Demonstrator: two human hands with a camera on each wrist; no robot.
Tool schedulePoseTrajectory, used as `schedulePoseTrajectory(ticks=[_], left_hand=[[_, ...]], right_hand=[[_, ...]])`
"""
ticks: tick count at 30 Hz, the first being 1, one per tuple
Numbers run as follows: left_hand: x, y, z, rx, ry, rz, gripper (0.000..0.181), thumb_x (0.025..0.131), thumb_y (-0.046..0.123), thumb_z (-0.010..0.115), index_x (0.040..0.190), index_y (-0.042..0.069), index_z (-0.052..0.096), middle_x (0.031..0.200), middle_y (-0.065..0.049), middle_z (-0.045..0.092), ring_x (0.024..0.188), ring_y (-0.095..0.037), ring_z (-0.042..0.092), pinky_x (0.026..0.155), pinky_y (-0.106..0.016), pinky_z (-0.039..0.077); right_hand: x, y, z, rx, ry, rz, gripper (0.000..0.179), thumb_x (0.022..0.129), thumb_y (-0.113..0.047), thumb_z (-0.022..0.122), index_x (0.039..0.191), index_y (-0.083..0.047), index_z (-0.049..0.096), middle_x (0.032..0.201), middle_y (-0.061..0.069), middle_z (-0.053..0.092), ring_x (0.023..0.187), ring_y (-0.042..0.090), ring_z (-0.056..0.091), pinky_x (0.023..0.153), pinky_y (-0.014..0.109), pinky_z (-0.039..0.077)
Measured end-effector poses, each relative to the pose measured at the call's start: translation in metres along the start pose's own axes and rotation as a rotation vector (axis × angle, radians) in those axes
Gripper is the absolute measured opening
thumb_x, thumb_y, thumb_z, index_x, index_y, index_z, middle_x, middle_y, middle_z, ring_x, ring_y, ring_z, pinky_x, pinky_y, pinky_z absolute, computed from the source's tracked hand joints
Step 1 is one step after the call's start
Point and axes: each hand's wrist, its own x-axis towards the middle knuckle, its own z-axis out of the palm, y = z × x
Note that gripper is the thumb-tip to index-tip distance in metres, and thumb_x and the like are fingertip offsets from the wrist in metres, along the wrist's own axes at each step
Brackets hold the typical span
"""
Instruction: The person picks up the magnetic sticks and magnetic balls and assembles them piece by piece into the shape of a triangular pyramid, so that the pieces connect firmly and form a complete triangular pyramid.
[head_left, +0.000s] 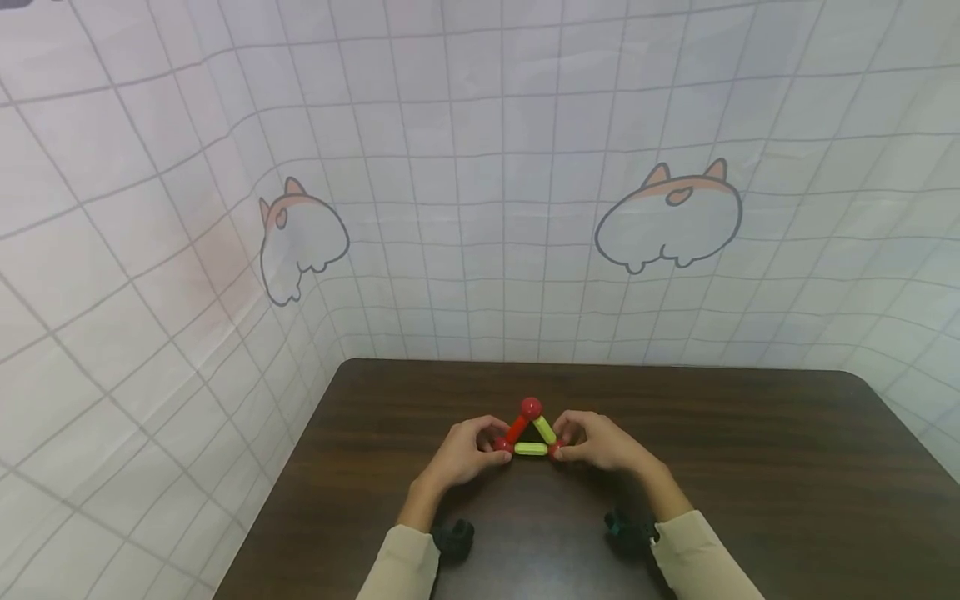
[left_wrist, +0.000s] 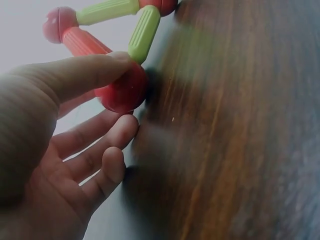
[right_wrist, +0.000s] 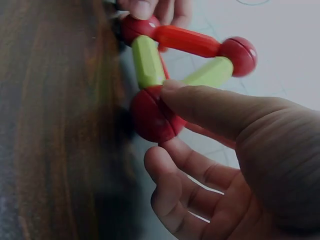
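A toy triangle of balls and rods stands between the two hands, with its top red ball pointing up. A red rod forms its left side; yellow-green rods form the bottom and right side. My left hand pinches the lower left red ball, thumb on the near face and fingers behind. At the other lower corner, my right hand grips a red ball between thumb and fingers. A thin strip of red shows behind the triangle in the right wrist view.
The dark wood-grain table has rounded far corners. Behind it and to the left hangs a white grid-patterned cloth with cartoon animal prints. Dark wrist devices sit under both forearms, near the cream sleeves.
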Motion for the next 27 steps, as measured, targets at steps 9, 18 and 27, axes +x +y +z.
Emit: schedulePoseTrajectory(ticks=[9,18,27], left_hand=[[0.0035,0.0004,0.0075,0.005,0.044,-0.033,0.032,0.09,0.025,0.081,0.119,0.019,0.071,0.102,0.003,0.07,0.071,-0.011,0.057,0.059,-0.026,0.046],[0.0041,0.0009,0.0086,0.024,0.074,-0.047,0.033,0.089,0.027,0.082,0.119,0.02,0.071,0.101,0.004,0.069,0.065,-0.01,0.054,0.054,-0.025,0.043],[0.0044,0.0017,0.0099,0.023,0.078,-0.049,0.034,0.089,0.025,0.082,0.12,0.02,0.071,0.098,0.003,0.067,0.064,-0.01,0.053,0.053,-0.025,0.042]], right_hand=[[-0.0058,0.0049,0.0034,0.062,0.048,0.045,0.029,0.093,-0.023,0.077,0.113,-0.01,0.063,0.099,0.008,0.064,0.072,0.017,0.061,0.059,0.034,0.055],[-0.006,0.0053,0.0052,0.097,0.063,0.063,0.028,0.095,-0.021,0.075,0.116,-0.009,0.062,0.102,0.009,0.063,0.067,0.016,0.059,0.057,0.033,0.054],[-0.0049,0.0079,0.0049,0.099,0.062,0.066,0.028,0.094,-0.021,0.075,0.117,-0.01,0.061,0.102,0.008,0.063,0.061,0.016,0.057,0.055,0.032,0.052]])
